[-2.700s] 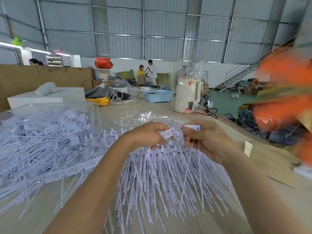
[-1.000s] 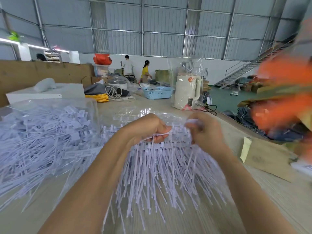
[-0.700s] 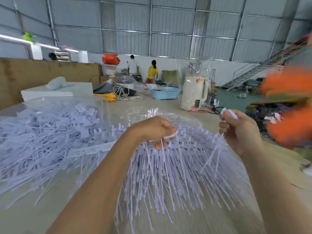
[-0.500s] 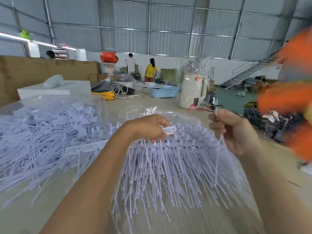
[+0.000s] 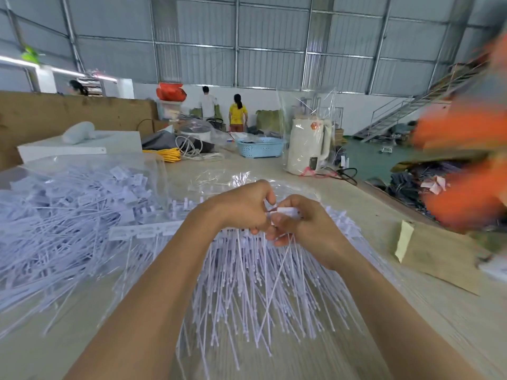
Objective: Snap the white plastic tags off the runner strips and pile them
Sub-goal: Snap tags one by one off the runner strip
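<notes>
On the far left I see the pile of loose tags (image 5: pixel 63 220) spread over the surface (image 5: pixel 411 311), much as it lay half a second ago. Moving right, my left hand (image 5: pixel 244 207) keeps its grip curled on the runner strips (image 5: pixel 247 270), whose thin tails fan down toward me. The change is in my right hand (image 5: pixel 304 223): half a second ago it was lifted out to the right, well apart from the left; now it has come back in and touches the left hand, its grip pinched on a white tag (image 5: pixel 285 211) at the top of the bundle. Farther right, the cardboard sheet (image 5: pixel 439 256) lies flat on the surface.
</notes>
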